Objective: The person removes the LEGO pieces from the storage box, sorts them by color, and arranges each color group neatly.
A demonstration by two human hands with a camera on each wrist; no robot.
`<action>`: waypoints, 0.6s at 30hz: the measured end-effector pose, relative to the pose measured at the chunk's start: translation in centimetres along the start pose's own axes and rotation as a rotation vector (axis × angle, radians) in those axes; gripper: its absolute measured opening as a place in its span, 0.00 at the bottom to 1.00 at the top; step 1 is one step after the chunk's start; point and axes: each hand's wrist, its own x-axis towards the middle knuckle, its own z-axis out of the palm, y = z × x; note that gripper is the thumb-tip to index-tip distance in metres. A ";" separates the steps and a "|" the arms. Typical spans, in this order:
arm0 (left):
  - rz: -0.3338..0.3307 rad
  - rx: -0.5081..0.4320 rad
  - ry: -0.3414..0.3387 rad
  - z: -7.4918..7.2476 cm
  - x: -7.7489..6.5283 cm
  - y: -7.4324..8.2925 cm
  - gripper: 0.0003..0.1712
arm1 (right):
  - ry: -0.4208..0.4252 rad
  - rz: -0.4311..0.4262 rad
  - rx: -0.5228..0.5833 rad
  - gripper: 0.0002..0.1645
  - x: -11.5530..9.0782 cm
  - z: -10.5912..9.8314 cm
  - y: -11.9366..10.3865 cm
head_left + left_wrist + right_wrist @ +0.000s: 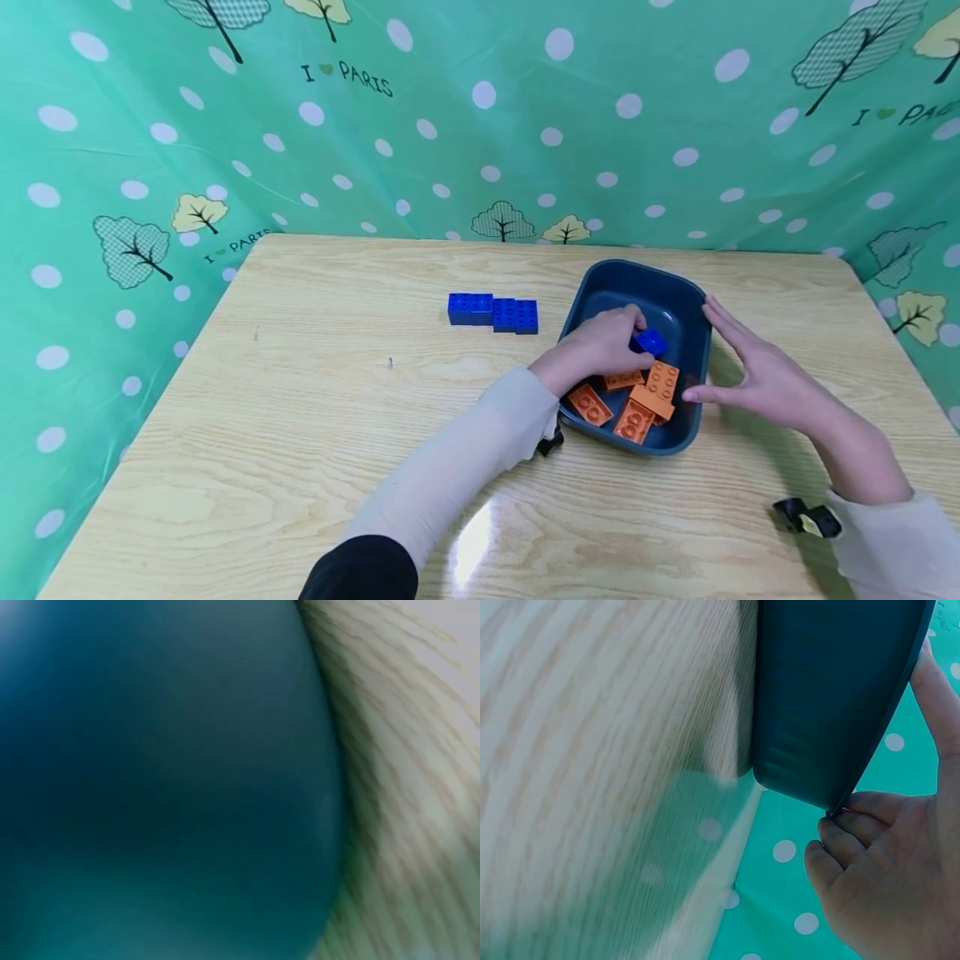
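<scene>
In the head view, my left hand (pixel 606 340) reaches into a dark blue plastic box (pixel 592 283) and pinches a blue toy brick (pixel 651 342) between thumb and fingers. Several orange toy bricks (pixel 633 422) lie in the near half of the box, just below this hand. My right hand (pixel 765 375) is spread along the box's right side, fingertips at the far corner and thumb over the rim. The right wrist view has the fingers of that hand at the rim of the box (pixel 832 697). Only the blurred box wall (pixel 187 750) and tabletop fill the left wrist view.
Left of the box, several blue bricks (pixel 492 312) stand in a joined row on the wooden table (pixel 300 433). A green dotted cloth (pixel 420 108) hangs behind the table and down its sides. Black wrist straps (pixel 806 518) show by both sleeves.
</scene>
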 end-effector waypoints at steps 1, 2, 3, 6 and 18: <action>0.006 0.014 0.003 0.0 0.0 0.0 0.29 | 0.000 0.000 -0.001 0.71 0.0 0.0 0.0; 0.011 0.028 0.009 0.1 0.0 0.0 0.30 | 0.000 0.000 -0.003 0.71 0.0 0.0 0.0; 0.014 0.038 0.014 0.1 -0.1 0.0 0.30 | 0.000 -0.001 -0.003 0.71 0.0 0.0 0.0; 0.022 0.063 0.032 0.2 0.0 0.1 0.28 | 0.001 -0.001 -0.005 0.72 -0.1 -0.1 0.0; 0.243 -0.271 0.196 -2.2 -1.9 -0.3 0.21 | -0.005 0.005 -0.006 0.71 -0.1 -0.1 -0.1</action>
